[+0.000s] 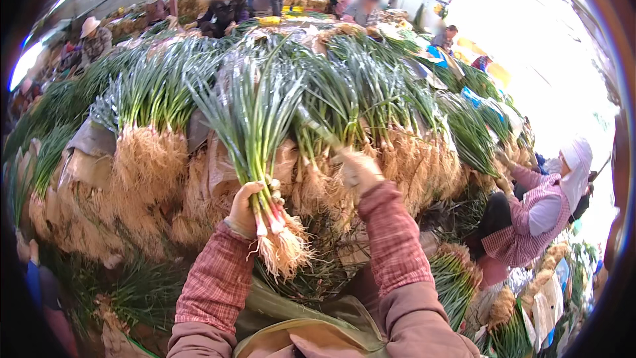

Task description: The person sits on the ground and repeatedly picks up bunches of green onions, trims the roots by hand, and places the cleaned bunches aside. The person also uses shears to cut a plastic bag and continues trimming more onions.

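My left hand (244, 210) grips a bunch of green onions (258, 169) low on the stems. Their green leaves fan up and away, white and reddish bases show beside my thumb, and tan roots hang below my fist. To the right, my right hand (358, 169) is blurred by motion in front of the heaped green onions. From its fingers a long pale-green object (318, 128), blurred like the hand, slants up to the left; it is too smeared to name surely. Another bundle of green onions (151, 124) lies on the heap left of my bunch, roots towards me.
The long heap of green onions (397, 124) curves across in front of me. A co-worker in a pale head covering (539, 214) sits at right, hands on onions. Rooted bundles (454, 273) lie at lower right, loose green leaves (144, 288) at lower left. Several people sit beyond the heap.
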The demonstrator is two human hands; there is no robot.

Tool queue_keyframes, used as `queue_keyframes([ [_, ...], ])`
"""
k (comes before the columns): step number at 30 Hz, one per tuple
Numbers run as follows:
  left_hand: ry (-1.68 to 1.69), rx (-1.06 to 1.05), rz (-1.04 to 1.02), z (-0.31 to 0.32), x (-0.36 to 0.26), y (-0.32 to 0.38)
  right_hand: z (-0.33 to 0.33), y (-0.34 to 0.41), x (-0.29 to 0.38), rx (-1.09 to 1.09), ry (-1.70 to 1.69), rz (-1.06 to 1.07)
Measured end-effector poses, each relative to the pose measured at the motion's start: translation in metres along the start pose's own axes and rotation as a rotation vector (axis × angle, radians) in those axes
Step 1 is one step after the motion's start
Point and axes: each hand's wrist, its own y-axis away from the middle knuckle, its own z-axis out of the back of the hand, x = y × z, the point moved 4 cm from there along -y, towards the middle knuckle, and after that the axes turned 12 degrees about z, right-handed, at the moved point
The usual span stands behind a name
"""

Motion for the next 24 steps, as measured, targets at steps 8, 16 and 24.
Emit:
queue_keyframes([
  [8, -0.076, -0.011, 0.2, 0.019, 0.01, -0.003, -0.051, 0.05, -0.038, 0.266, 0.335, 0.428],
  [16, -0.025, 0.038, 0.298, 0.015, 0.022, 0.012, -0.055, 0.063, -0.148, 0.407, 0.202, 0.1],
  [24, -0.082, -0.018, 0.325, 0.005, 0.022, 0.017, -0.091, 0.0, -0.111, 0.199, -0.291, 0.201],
])
